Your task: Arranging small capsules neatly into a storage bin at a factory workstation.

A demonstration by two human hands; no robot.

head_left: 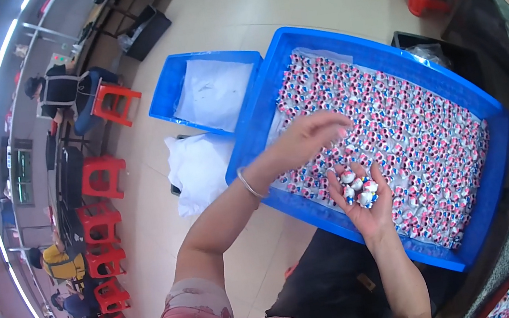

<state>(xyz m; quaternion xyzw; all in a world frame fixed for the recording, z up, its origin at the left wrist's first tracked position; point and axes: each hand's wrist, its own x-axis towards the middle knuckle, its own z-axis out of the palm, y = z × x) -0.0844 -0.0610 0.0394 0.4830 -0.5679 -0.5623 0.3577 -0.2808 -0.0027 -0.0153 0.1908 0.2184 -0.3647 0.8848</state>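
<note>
My right hand (365, 194) is palm up over the near side of a large blue tub (323, 222), its fingers curled around several small painted figurines (358, 186). These are white with red, blue and a little yellow. Just above and to the left, my left hand (315, 133) hovers over the tub, palm down. Its fingers are loosely bent and apart, slightly blurred at the tips, and nothing shows in them. Many similar small figurines (409, 136) in white, pink-red and blue fill the tub in close rows, on a whitish lining.
Left of the large tub is a smaller blue bin (169, 93) with a white sheet (214, 89) in it. White sheeting (200, 170) lies in front of that bin. A dark crate (456, 56) stands behind the tub. Red stools (102, 177) and seated people line the left.
</note>
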